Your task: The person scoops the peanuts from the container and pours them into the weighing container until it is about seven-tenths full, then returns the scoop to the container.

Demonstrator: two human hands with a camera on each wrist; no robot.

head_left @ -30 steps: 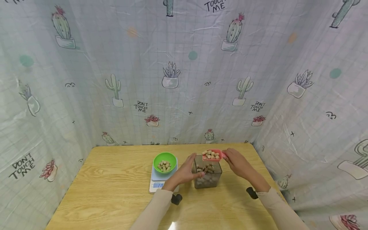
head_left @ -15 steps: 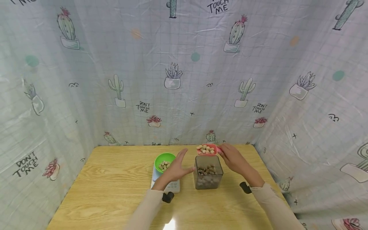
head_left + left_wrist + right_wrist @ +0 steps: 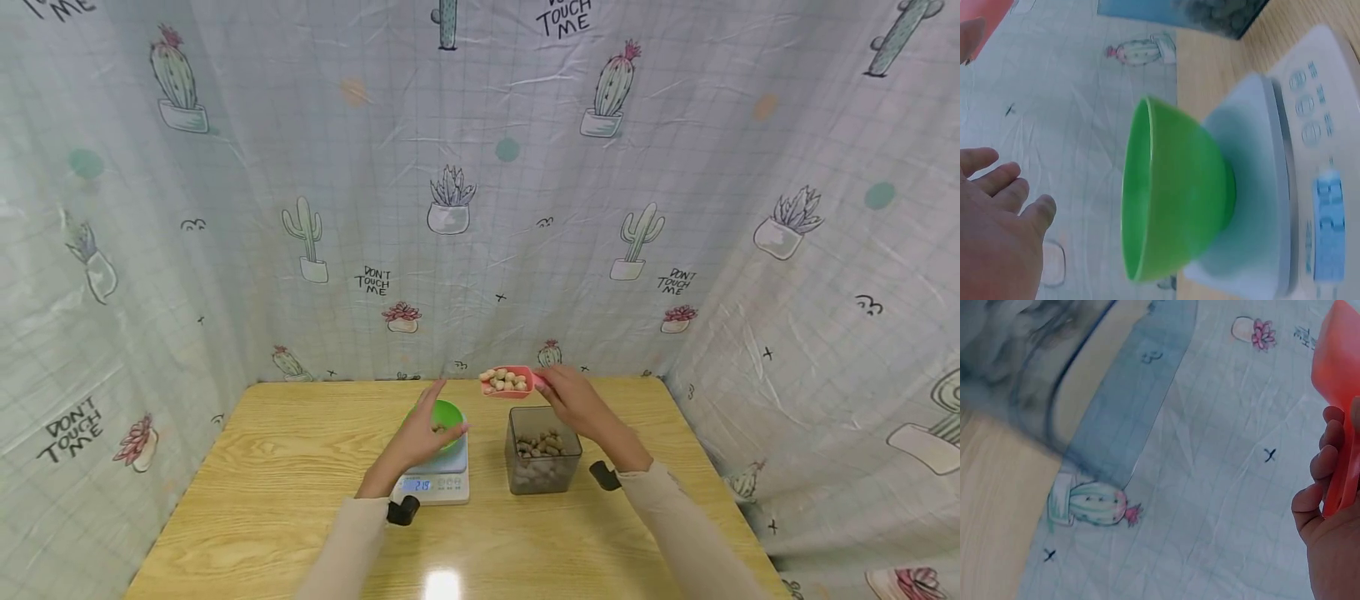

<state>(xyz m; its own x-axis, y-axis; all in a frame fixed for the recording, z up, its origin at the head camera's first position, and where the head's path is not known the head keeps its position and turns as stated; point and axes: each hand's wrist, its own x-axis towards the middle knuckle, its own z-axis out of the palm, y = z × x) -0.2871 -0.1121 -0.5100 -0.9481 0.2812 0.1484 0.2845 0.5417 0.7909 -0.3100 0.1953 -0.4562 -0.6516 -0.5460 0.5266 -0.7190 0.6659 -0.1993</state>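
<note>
My right hand (image 3: 576, 402) grips the handle of a red scoop (image 3: 522, 373), which holds several peanuts (image 3: 502, 382). The scoop is raised behind and left of the clear grey square container (image 3: 542, 482). In the right wrist view, fingers curl round the red handle (image 3: 1342, 481). My left hand (image 3: 414, 437) hovers in front of the green bowl (image 3: 452, 411), partly hiding it. Left wrist view: the left fingers are loosely spread, apart from the bowl (image 3: 1182, 194), with nothing in them. The bowl stands on a white kitchen scale (image 3: 454, 498).
More peanuts (image 3: 542, 446) lie inside the square container, to the right of the scale. The lit scale display (image 3: 420, 486) seems to read 219. A wooden table (image 3: 300, 500) carries everything, with a cactus-print curtain (image 3: 480, 275) behind and at both sides.
My left hand has let go of the container's rim and moved left to the bowl. The right hand has lifted the peanut-filled scoop out over the container and carried it left.
</note>
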